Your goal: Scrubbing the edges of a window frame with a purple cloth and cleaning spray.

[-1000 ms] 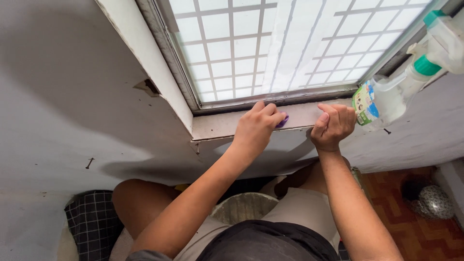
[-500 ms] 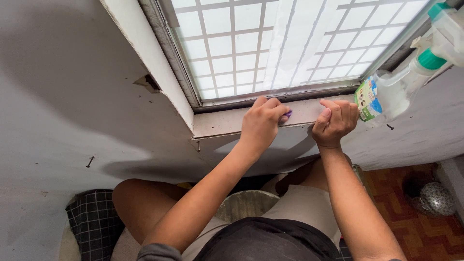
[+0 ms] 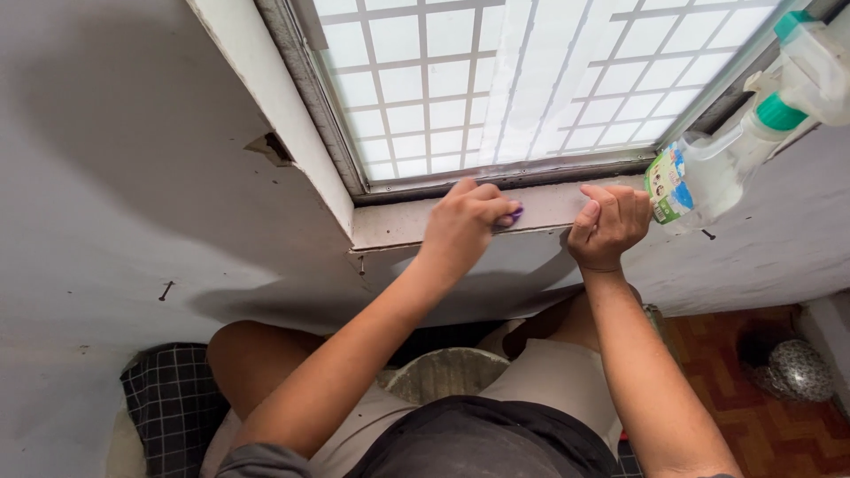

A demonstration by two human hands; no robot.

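Our left hand (image 3: 460, 228) pinching a small purple pad (image 3: 513, 215) against the window ledge (image 3: 398, 228), our right hand (image 3: 609, 226) curled over the ledge's edge, spray bottle (image 3: 708, 173) just beside, gridded window (image 3: 496, 80) above.

spray bottle (image 3: 708, 177), checked cloth (image 3: 168, 398), nail (image 3: 165, 290)

Two hands (image 3: 460, 226), one spray bottle (image 3: 708, 173), one purple cloth (image 3: 513, 215).
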